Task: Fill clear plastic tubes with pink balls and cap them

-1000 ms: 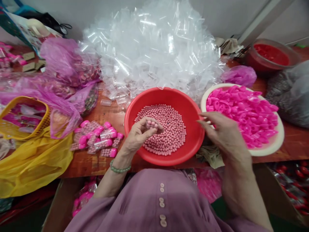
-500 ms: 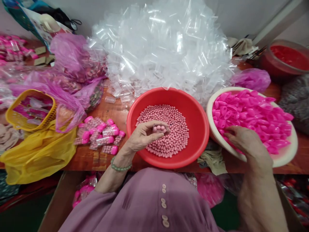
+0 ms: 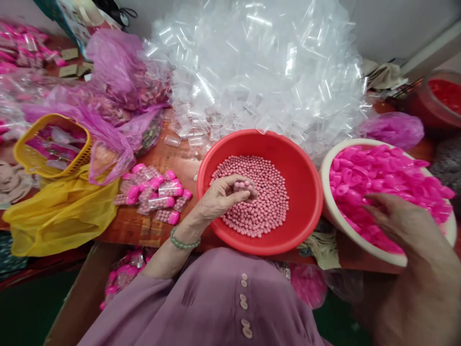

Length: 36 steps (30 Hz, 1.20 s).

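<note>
My left hand (image 3: 225, 197) is closed around a small clear plastic bottle (image 3: 245, 185) with pink beads showing at its mouth, held over the red basin (image 3: 306, 187). Loose pink beads (image 3: 252, 216) cover the bottom of that basin. On the right, my right hand (image 3: 399, 216) hovers over bright pink caps (image 3: 382, 173) heaped in a white basin (image 3: 331, 204). Its thumb and fingers look bent and a little apart, slightly blurred, and I see nothing between them. Several filled, pink-capped bottles (image 3: 156, 192) lie in a pile left of the red basin.
A big heap of clear empty bottles (image 3: 259, 81) stands behind the red basin. To the left are a yellow basket (image 3: 27, 158), a yellow bag (image 3: 65, 216) and purple plastic bags (image 3: 111, 62). A cloth (image 3: 324, 247) hangs between the basins at the table edge.
My right hand has shifted to the right over the caps and lifted a little from them. The left hand keeps its bottle over the beads. The whole view has shifted slightly.
</note>
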Motion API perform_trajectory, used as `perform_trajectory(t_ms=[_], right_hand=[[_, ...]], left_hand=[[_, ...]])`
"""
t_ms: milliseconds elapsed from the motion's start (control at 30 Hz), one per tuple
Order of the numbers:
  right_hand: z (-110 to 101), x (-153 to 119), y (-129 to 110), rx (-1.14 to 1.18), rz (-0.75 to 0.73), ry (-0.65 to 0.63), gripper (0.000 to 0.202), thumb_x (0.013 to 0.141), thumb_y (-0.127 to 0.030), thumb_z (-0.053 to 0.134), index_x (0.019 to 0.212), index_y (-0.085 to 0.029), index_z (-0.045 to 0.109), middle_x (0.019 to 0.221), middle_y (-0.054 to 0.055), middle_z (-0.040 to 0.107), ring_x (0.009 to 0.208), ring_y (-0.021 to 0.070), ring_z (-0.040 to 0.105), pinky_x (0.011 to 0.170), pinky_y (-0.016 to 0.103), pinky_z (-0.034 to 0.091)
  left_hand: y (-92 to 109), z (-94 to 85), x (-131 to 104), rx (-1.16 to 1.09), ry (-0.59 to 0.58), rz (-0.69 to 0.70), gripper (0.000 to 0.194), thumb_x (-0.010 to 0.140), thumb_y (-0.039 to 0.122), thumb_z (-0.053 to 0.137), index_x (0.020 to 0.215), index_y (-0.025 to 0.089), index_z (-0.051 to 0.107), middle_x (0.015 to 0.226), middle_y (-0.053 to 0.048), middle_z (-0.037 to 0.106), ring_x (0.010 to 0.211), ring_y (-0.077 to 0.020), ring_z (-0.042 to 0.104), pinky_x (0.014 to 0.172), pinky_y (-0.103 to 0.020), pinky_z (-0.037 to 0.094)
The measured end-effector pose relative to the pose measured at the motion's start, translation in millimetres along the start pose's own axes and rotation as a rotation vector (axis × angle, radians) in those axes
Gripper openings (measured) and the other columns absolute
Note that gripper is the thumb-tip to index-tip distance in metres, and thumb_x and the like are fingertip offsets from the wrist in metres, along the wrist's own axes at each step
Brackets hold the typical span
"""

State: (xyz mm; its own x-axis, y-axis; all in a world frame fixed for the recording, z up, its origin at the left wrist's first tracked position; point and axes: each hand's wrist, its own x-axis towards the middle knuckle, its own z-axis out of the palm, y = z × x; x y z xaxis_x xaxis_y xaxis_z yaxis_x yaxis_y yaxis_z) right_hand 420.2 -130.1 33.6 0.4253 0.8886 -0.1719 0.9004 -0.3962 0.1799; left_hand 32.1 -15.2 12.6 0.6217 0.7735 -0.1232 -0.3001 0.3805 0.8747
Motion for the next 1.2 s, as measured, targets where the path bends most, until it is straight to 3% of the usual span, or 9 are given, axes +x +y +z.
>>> perform_trajectory(t_ms=[133,200,300,400,633,733,900,1000,1200], right_hand=[[-16,-5,-8,0.175,0.114,0.277,0.034,0.086,-0.033,0.05,0.108,-0.015,0.068,0.111,0.024,0.069,0.101,0.0329,0.064,0.086,0.046,0.049],[-23,-8,-23,0.496,0.166,0.351,0.034,0.083,-0.033,0.054,0.109,-0.015,0.067,0.109,0.02,0.069,0.098,0.0287,0.064,0.088,0.044,0.049],[-27,-10,-52,1.163,0.137,0.27,0.033,0.075,-0.035,0.066,0.105,-0.02,0.067,0.096,0.009,0.071,0.079,0.0196,0.063,0.08,0.038,0.051],[-30,-10,-85,1.489,0.012,0.089,0.028,0.068,-0.033,0.075,0.094,-0.023,0.069,0.088,0.001,0.07,0.074,0.015,0.061,0.077,0.033,0.051],[-40,-6,-166,1.519,-0.411,-0.475,0.024,0.075,-0.03,0.077,0.097,-0.019,0.075,0.083,0.001,0.068,0.077,0.0122,0.06,0.075,0.026,0.049],[-37,-5,-187,1.516,-0.484,-0.635,0.03,0.074,-0.032,0.079,0.1,-0.019,0.076,0.09,0.003,0.07,0.081,0.013,0.061,0.073,0.026,0.049],[-25,-8,-205,1.707,-0.328,-0.533,0.028,0.074,-0.032,0.08,0.1,-0.021,0.077,0.084,0.001,0.07,0.069,0.0086,0.058,0.067,0.023,0.049],[-22,-11,-215,1.909,-0.218,-0.469,0.03,0.07,-0.031,0.083,0.099,-0.024,0.076,0.085,0.0,0.071,0.069,0.0083,0.06,0.064,0.021,0.051],[-23,-24,-227,1.981,-0.291,-0.479,0.03,0.074,-0.028,0.081,0.103,-0.028,0.075,0.093,-0.002,0.072,0.078,0.0097,0.067,0.072,0.023,0.06]], left_hand=[[-6,2.5,-2,-0.015,-0.063,-0.046,0.029,0.074,0.03,0.08,0.096,0.014,0.069,0.079,-0.003,0.069,0.074,-0.0126,0.067,0.075,-0.026,0.057],[-8,4.0,-2,0.019,-0.022,-0.054,0.03,0.072,0.029,0.082,0.095,0.014,0.071,0.076,-0.001,0.068,0.07,-0.01,0.065,0.071,-0.022,0.055],[-9,6.0,-1,0.085,0.068,-0.028,0.026,0.067,0.026,0.084,0.088,0.015,0.073,0.073,0.0,0.067,0.066,-0.0085,0.062,0.065,-0.018,0.053],[-6,11.4,1,0.145,0.111,0.031,0.023,0.066,0.025,0.085,0.084,0.016,0.075,0.079,-0.002,0.071,0.072,-0.0114,0.065,0.068,-0.021,0.054],[1,15.8,9,0.227,0.169,0.331,0.02,0.076,0.023,0.078,0.095,0.018,0.076,0.116,-0.008,0.071,0.113,-0.0211,0.064,0.103,-0.035,0.048],[2,6.2,7,0.246,0.146,0.356,0.021,0.076,0.026,0.078,0.096,0.018,0.077,0.109,-0.009,0.074,0.105,-0.0201,0.067,0.097,-0.033,0.052],[1,-4.2,-4,0.36,0.221,0.311,0.026,0.075,0.027,0.079,0.099,0.017,0.078,0.089,-0.006,0.076,0.08,-0.0146,0.069,0.076,-0.024,0.055],[-2,-2.0,-7,0.383,0.152,0.324,0.028,0.079,0.024,0.075,0.106,0.018,0.076,0.092,-0.005,0.077,0.077,-0.0134,0.069,0.074,-0.024,0.057],[-4,0.2,-8,0.42,0.063,0.404,0.034,0.081,0.023,0.072,0.114,0.017,0.073,0.108,-0.008,0.076,0.087,-0.0157,0.073,0.079,-0.024,0.06]])
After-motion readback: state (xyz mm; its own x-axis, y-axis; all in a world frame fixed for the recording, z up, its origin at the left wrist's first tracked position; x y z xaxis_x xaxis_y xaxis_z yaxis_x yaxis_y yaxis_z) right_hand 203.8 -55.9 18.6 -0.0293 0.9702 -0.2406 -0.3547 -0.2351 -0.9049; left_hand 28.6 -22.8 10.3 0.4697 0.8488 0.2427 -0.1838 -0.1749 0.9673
